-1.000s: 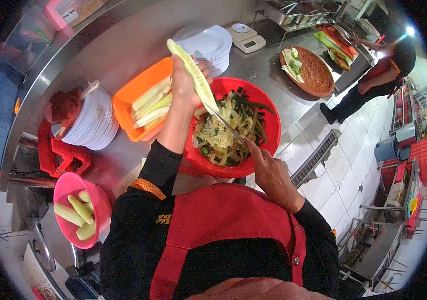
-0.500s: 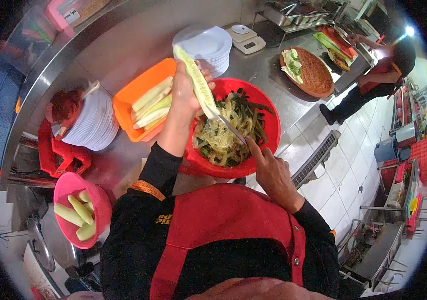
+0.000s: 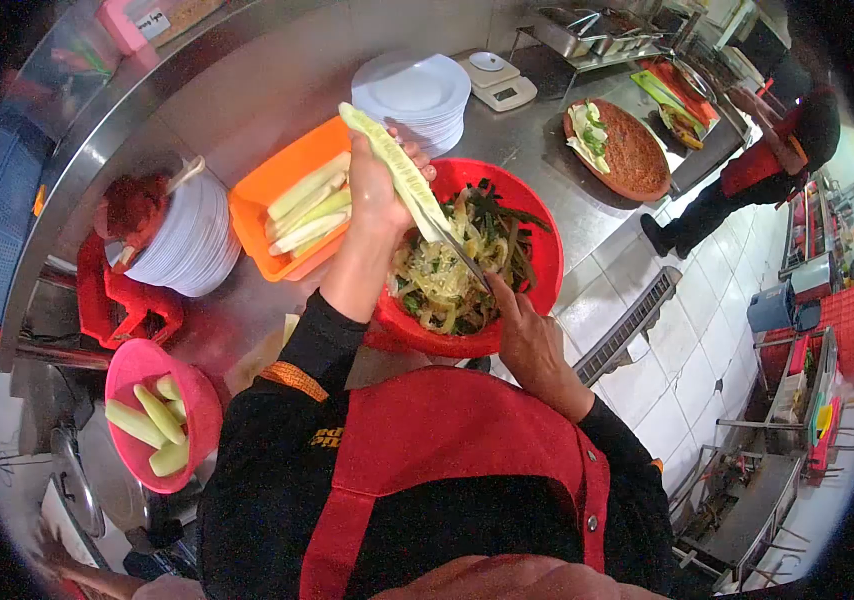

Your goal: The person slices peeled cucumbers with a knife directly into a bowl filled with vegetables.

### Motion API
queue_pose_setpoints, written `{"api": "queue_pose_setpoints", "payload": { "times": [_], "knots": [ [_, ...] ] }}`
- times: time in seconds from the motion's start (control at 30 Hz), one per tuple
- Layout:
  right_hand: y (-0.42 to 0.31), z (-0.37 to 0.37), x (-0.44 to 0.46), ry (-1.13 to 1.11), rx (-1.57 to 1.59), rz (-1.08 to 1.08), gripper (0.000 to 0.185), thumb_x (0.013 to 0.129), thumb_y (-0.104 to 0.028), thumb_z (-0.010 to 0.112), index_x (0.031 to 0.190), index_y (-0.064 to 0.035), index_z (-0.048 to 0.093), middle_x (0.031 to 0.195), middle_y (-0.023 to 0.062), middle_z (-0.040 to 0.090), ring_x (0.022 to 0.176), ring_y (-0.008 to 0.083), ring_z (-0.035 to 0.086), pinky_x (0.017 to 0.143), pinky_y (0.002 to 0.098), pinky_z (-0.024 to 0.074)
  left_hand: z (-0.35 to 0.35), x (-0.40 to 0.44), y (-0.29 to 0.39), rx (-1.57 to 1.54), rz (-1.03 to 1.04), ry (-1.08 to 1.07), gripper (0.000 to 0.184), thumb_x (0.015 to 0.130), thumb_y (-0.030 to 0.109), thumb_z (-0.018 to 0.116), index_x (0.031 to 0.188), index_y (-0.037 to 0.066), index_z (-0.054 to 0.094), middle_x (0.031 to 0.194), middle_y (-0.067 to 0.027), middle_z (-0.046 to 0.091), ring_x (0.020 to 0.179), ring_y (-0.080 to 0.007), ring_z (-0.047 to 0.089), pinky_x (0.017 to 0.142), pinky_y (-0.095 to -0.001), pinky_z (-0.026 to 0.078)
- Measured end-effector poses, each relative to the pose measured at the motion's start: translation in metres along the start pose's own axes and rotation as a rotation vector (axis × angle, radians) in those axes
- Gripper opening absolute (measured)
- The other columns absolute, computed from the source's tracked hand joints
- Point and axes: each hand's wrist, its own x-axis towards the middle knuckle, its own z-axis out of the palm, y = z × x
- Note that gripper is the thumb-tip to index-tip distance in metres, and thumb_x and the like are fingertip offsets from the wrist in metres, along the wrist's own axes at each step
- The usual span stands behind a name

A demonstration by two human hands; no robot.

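Note:
My left hand (image 3: pixel 379 188) is wrapped round a pale green halved cucumber (image 3: pixel 402 172) with its seedy cut face showing, tilted above a red bowl (image 3: pixel 545 262). My right hand (image 3: pixel 530 340) grips a knife (image 3: pixel 464 258), whose blade touches the cucumber's lower end. Peels and wet, seedy scraps (image 3: pixel 447 275) lie in the bowl beneath. Left of the bowl, an orange tray (image 3: pixel 247 222) holds several pale cut lengths. A pink basket (image 3: pixel 209 420) at the lower left holds several peeled pieces.
White plates (image 3: pixel 417 85) and a scale (image 3: pixel 500 85) stand at the back; more plates (image 3: pixel 192 240) are at left. A round brown dish (image 3: pixel 632 145) with leaves is on the counter. A co-worker (image 3: pixel 762 170) stands at right. Another person's arm (image 3: pixel 87 575) shows at lower left.
The cucumber's angle has shifted slightly in my left hand, and the knife still meets its lower end. The co-worker at right has shifted posture. An arm has appeared at the lower left.

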Motion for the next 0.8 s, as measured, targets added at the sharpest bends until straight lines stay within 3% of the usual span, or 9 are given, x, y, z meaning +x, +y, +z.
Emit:
{"api": "queue_pose_setpoints", "payload": {
  "times": [0.17,0.33,0.43,0.8],
  "knots": [
    [0.0,-0.002,0.001,-0.039,0.241,-0.042,0.067,0.074,-0.003,0.047,0.136,-0.0173,0.026,0.092,0.0196,0.056,0.064,0.0344,0.06,0.055,0.0447,0.0483,0.003,-0.004,-0.003,0.042,0.139,-0.068,0.047,0.091,0.056,0.022,0.084,0.012,0.04,0.065,-0.0022,0.036,0.056,-0.0157,0.035,0.053,-0.0292,0.034],
    [-0.01,-0.006,0.01,-0.071,-0.109,0.068,0.063,0.078,-0.005,0.045,0.136,-0.0175,0.025,0.087,0.0172,0.055,0.063,0.0333,0.059,0.054,0.0435,0.0482,0.009,-0.013,-0.015,0.103,0.164,-0.033,0.048,0.089,0.06,0.025,0.084,0.014,0.04,0.063,-0.0011,0.037,0.056,-0.0145,0.035,0.052,-0.0283,0.033],
    [-0.015,-0.005,0.018,0.0,-0.06,0.057,0.062,0.079,-0.005,0.044,0.137,-0.0173,0.024,0.085,0.0166,0.053,0.066,0.0326,0.06,0.055,0.0429,0.0483,0.01,-0.017,-0.029,0.069,0.178,-0.093,0.048,0.087,0.061,0.028,0.084,0.015,0.04,0.062,-0.0005,0.038,0.055,-0.0137,0.034,0.051,-0.0271,0.032],
    [-0.015,0.007,0.042,0.035,-0.01,0.036,0.069,0.08,-0.004,0.044,0.139,-0.0055,0.009,0.091,0.0204,0.055,0.067,0.0346,0.06,0.055,0.0443,0.048,0.016,-0.025,-0.037,0.154,0.382,0.049,0.051,0.088,0.062,0.025,0.094,0.013,0.04,0.062,-0.0021,0.039,0.053,-0.014,0.036,0.05,-0.0278,0.034]
  ]
}}
